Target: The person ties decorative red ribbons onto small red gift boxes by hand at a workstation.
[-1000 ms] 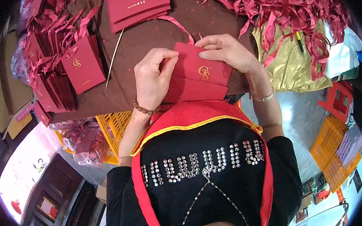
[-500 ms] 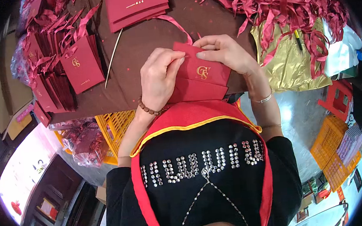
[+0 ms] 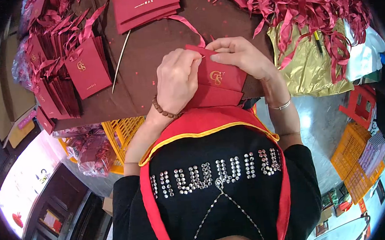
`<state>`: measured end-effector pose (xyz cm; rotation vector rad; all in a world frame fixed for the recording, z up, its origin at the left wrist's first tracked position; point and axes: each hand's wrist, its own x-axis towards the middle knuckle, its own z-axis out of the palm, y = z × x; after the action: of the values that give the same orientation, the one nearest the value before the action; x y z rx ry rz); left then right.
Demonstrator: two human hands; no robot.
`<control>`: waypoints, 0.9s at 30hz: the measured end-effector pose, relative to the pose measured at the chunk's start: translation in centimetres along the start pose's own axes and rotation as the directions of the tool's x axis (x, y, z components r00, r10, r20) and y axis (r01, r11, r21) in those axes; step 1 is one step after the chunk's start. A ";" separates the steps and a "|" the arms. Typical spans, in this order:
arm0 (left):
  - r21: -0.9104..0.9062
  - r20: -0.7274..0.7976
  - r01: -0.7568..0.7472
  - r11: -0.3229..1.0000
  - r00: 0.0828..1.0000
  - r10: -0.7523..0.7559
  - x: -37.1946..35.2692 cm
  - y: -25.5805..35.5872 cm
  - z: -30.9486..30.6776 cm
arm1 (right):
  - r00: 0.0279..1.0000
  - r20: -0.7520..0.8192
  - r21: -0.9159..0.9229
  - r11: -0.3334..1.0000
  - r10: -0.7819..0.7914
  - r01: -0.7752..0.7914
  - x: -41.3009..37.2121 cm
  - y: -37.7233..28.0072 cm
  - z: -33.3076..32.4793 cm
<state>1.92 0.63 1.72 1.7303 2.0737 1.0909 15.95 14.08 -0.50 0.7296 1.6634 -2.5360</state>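
While the red apron [image 3: 201,119] fills the space right by the near edge of the table [image 3: 141,59], the action's all just past it, where a small red bag [image 3: 227,81] with gold letters lies over another red piece [image 3: 215,98] (can't tell if that's part of the same bag). Main change from a second ago: the left hand [image 3: 178,78] has slid over toward the right hand [image 3: 246,56], so it covers more of the bag's left side, while the bag itself has barely budged. I'd read that as fiddly two-handed work near the top of the bag. Left thumb and forefinger are pressed together, with a tiny pale bit at the tips, too small to say what. Right fingers are pinching the upper part of the bag, thumb on the front and the rest curled around by the top edge. Bit farther out, a ribbon [image 3: 189,25] trails down near the bag's top from beside a stack of bigger bags [image 3: 146,5]. Thin stick [image 3: 121,61] lies left of that, near a bunch of other small bags [image 3: 92,64], and off to the far right is a huge ribbon tangle [image 3: 296,5].
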 end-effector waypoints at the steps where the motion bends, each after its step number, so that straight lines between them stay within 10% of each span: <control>1: 0.001 0.000 0.001 1.000 1.000 -0.001 0.0 0.0 0.0 | 1.000 0.001 0.001 1.000 0.000 0.000 0.0 0.2 0.0; 22: 0.071 0.055 -0.043 0.997 0.998 0.039 0.2 0.2 -0.7 | 1.000 0.005 -0.155 0.988 -0.009 0.010 0.0 0.0 0.6; 27: 0.373 0.224 -0.196 0.907 0.968 0.118 0.8 1.4 -1.2 | 0.995 -0.094 -0.478 0.878 -0.022 -0.026 -0.4 -1.6 1.8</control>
<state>2.03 0.95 3.69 2.1241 2.1631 0.5265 15.22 13.10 1.68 0.8051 2.1917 -1.9687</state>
